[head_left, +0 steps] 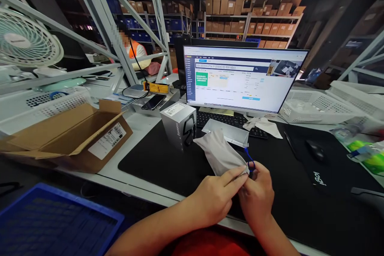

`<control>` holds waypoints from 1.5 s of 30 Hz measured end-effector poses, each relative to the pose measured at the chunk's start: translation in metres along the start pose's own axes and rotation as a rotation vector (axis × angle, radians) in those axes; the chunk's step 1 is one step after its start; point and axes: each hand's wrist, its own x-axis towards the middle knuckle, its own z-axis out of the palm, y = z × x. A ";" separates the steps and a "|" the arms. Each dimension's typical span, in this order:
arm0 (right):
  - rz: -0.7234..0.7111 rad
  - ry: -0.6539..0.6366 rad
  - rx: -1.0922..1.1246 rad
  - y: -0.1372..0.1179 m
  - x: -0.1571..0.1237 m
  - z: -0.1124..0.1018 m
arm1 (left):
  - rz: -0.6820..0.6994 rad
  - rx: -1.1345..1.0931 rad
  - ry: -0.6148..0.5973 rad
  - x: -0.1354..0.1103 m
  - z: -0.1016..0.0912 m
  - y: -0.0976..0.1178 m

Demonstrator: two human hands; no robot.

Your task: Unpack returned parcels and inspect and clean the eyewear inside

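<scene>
Both of my hands pinch the gathered end of a light grey cloth pouch [220, 154] above the black desk mat [156, 164]. My left hand [214, 196] presses its fingers on the near end of the fabric. Close against it, my right hand [258, 192] is closed on the same end, where a blue drawstring [249, 160] loops out. What the pouch contains is hidden. Just beyond it lies a pale open tray-like box part [229, 134]. To the left stands a silver-grey printed box [180, 126] with a label on top.
A monitor [240, 80] and keyboard [217, 120] stand behind, with crumpled white wrapping [265, 126] on the keys. An open cardboard carton [105, 144] is at left, above a blue crate [60, 220]. A mouse [315, 150] lies right. A person in an orange vest [138, 50] is farther back.
</scene>
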 end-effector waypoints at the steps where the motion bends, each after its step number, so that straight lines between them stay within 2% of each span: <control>1: -0.027 0.042 -0.064 0.001 0.001 -0.001 | 0.018 -0.034 0.002 0.000 -0.001 0.000; 4: -0.142 0.111 -0.086 0.007 0.007 -0.006 | 0.062 -0.169 0.019 0.002 -0.003 -0.002; 6: -0.236 0.030 0.008 0.011 0.013 -0.008 | 0.077 -0.248 0.048 0.004 -0.002 -0.003; 8: -0.272 -0.123 0.130 0.014 0.017 -0.009 | 0.071 -0.279 0.094 0.004 0.004 -0.004; 11: -0.138 -0.258 0.249 0.015 0.019 -0.006 | -0.024 -0.244 0.210 -0.004 0.020 -0.003; 13: -0.019 -0.253 0.284 0.015 0.019 -0.004 | -0.135 -0.210 0.352 -0.014 0.031 -0.002; 15: 0.059 -0.214 0.297 0.015 0.020 -0.002 | -0.266 -0.167 0.432 -0.024 0.039 0.000; 16: 0.086 -0.207 0.297 0.015 0.020 -0.002 | -0.348 -0.147 0.420 -0.028 0.041 0.000; 18: 0.125 -0.215 0.280 0.015 0.020 -0.002 | -0.512 -0.127 0.303 -0.033 0.042 -0.001; 21: 0.162 -0.223 0.215 0.014 0.020 -0.002 | -0.627 -0.156 0.151 -0.034 0.040 -0.003; 26: 0.223 -0.224 0.206 0.010 0.018 0.001 | -0.581 -0.132 0.118 -0.025 0.040 -0.002; 28: 0.234 -0.232 0.149 0.012 0.020 0.001 | -0.483 -0.143 0.096 -0.023 0.039 -0.002; 30: 0.265 -0.240 0.031 0.021 0.025 -0.003 | -0.322 -0.150 0.041 -0.022 0.033 -0.005; 32: 0.294 -0.328 0.055 0.039 0.033 -0.015 | -0.197 -0.151 -0.014 -0.023 0.020 -0.013; 34: 0.341 -0.503 0.324 0.066 0.040 -0.033 | -0.162 -0.162 -0.034 -0.027 0.002 -0.023; 35: 0.399 -0.572 0.510 0.081 0.042 -0.043 | -0.168 -0.165 -0.023 -0.028 -0.007 -0.029; 36: 0.518 -0.565 0.663 0.095 0.044 -0.051 | -0.171 -0.161 -0.014 -0.030 -0.016 -0.034; 39: 1.012 -0.199 0.900 0.129 0.042 -0.068 | -0.105 -0.100 -0.043 -0.032 -0.033 -0.041; 41: 1.233 -0.044 1.003 0.140 0.038 -0.071 | -0.039 -0.057 -0.128 -0.028 -0.034 -0.039; 45: 1.478 0.081 1.304 0.150 0.037 -0.067 | 0.023 0.073 -0.251 -0.015 -0.016 -0.027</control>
